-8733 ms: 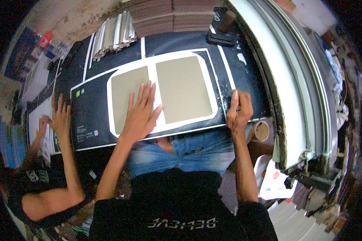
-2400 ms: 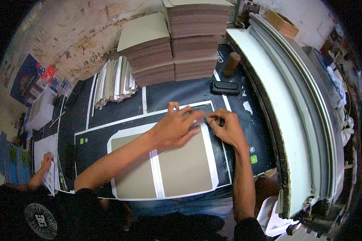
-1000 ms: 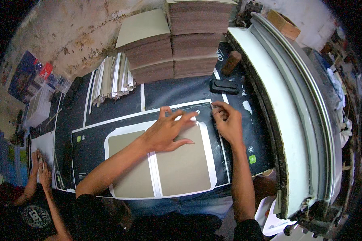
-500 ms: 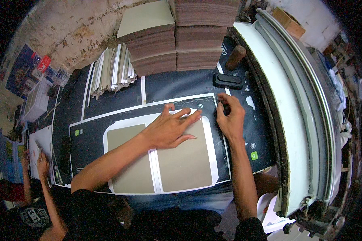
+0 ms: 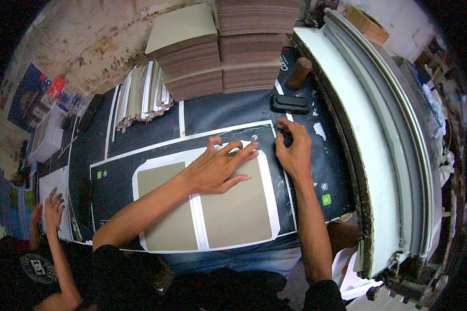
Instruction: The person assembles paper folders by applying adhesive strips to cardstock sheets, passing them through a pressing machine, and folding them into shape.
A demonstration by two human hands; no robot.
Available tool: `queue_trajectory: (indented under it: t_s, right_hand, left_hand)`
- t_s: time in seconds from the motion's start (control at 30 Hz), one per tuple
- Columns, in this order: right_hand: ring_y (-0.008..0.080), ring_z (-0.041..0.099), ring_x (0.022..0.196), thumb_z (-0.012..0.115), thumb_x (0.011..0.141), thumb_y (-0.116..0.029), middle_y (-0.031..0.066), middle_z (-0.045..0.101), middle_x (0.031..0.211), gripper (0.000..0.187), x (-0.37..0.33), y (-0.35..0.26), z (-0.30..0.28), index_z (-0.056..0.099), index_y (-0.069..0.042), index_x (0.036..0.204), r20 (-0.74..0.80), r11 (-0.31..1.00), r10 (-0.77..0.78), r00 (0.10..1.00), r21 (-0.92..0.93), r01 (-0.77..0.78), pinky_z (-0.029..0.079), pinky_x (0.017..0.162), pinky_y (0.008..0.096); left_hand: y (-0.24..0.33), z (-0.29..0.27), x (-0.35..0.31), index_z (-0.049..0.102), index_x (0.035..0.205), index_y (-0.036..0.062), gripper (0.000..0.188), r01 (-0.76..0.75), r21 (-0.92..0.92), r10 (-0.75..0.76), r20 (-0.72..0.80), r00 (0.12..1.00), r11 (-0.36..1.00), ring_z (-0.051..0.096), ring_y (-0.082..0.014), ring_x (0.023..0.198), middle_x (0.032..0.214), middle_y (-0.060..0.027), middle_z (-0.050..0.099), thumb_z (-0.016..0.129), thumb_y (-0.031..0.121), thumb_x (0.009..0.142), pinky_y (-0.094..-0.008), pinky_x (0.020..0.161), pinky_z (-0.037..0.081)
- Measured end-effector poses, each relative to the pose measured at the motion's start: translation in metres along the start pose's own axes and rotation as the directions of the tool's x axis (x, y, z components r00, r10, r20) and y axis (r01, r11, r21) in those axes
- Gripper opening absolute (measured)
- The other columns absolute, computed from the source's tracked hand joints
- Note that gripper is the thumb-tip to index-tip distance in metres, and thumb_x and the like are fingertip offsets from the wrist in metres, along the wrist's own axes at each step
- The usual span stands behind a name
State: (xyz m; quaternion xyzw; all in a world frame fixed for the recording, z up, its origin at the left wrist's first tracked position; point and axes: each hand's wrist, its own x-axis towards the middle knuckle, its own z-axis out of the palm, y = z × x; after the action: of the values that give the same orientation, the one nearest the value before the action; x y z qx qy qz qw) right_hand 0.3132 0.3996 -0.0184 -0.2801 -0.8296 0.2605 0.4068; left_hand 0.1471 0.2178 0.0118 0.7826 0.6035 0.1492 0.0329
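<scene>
Two grey-brown cardboard panels (image 5: 237,207) lie side by side on a white sheet (image 5: 273,223) with trimmed corners. A narrow white strip (image 5: 198,220) runs between them. My left hand (image 5: 216,168) reaches across the panels with its fingers spread, their tips at the far edge of the right-hand panel and sheet. Just beyond the sheet's right side is my right hand (image 5: 294,150), above the black table covering. Its fingers are curved, with thumb and forefinger apart and nothing visible between them. The undersides of both hands are hidden.
Tall stacks of cut board (image 5: 254,62) stand at the back, beside a pile of board strips (image 5: 144,98). A black block (image 5: 289,104) and a brown cylinder (image 5: 299,73) sit at the back right. A machine with a long roller (image 5: 399,114) borders the right. At left, another person's hand (image 5: 53,210) touches white sheets.
My hands keep nearly the same places, the left still across the panels. The view shifts slightly. The other person's hand at left has moved and its fingers are now more spread.
</scene>
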Motion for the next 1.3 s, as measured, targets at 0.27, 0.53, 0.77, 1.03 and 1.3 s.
queue_trajectory:
  t_s: [0.27,0.53,0.77,1.03,1.3]
  right_hand:
    - [0.0299,0.067,0.096,0.065,0.081,0.002,0.0156,0.072,0.103,0.034,0.001,-0.002,0.0,0.069,-0.001,0.114,-0.001,1.0,0.001,1.0,-0.004,-0.001,0.052,0.09,0.0378]
    - [0.0319,0.065,0.102,0.066,0.082,0.0,0.0171,0.073,0.104,0.036,-0.001,-0.006,-0.002,0.071,-0.004,0.117,-0.01,0.993,0.06,0.998,-0.099,-0.061,0.051,0.092,0.0385]
    - [0.0422,0.056,0.122,0.058,0.092,-0.017,0.0175,0.064,0.13,0.047,-0.009,-0.017,0.016,0.057,-0.012,0.138,0.125,0.848,-0.028,0.992,-0.522,0.09,0.045,0.1,0.0558]
    - [0.0379,0.071,0.09,0.06,0.097,-0.023,0.021,0.071,0.099,0.023,0.012,-0.066,-0.007,0.069,-0.005,0.108,0.281,0.868,0.124,0.952,-0.495,0.033,0.055,0.078,0.0464]
    - [0.0379,0.065,0.065,0.069,0.092,-0.022,0.02,0.064,0.075,0.023,-0.069,-0.183,0.072,0.062,-0.003,0.08,0.568,0.944,-0.328,0.755,0.165,0.286,0.052,0.06,0.0474]
  left_hand:
    - [0.003,0.001,-0.008,0.029,0.157,0.0065,0.073,0.066,-0.087,-0.065,0.011,0.998,0.994,0.05,-0.0284,0.128,0.144,-0.0137,0.053,0.055,0.045,0.101,-0.0564,0.103,0.029]
    - [0.005,0.006,-0.004,0.037,0.153,0.0036,0.074,0.089,-0.01,-0.089,-0.122,0.989,0.996,0.053,-0.0248,0.123,0.133,-0.0113,0.061,0.063,0.045,0.097,-0.0554,0.102,0.029]
    - [0.038,-0.017,-0.061,0.061,0.13,0.0059,0.051,0.313,-0.02,-0.312,-0.157,0.937,0.95,0.056,-0.0253,0.113,0.111,-0.013,0.069,0.07,0.039,0.092,-0.0555,0.099,0.031]
    - [-0.03,-0.072,-0.206,0.061,0.115,0.0079,0.062,0.723,-0.252,-0.751,-0.389,0.533,0.643,0.055,-0.0314,0.105,0.103,-0.0118,0.062,0.085,0.046,0.073,-0.048,0.094,0.037]
    - [-0.039,-0.046,-0.232,0.057,0.116,0.008,0.072,0.718,-0.203,-0.739,-0.305,0.6,0.666,0.05,-0.0341,0.112,0.114,-0.0141,0.057,0.088,0.051,0.068,-0.052,0.09,0.037]
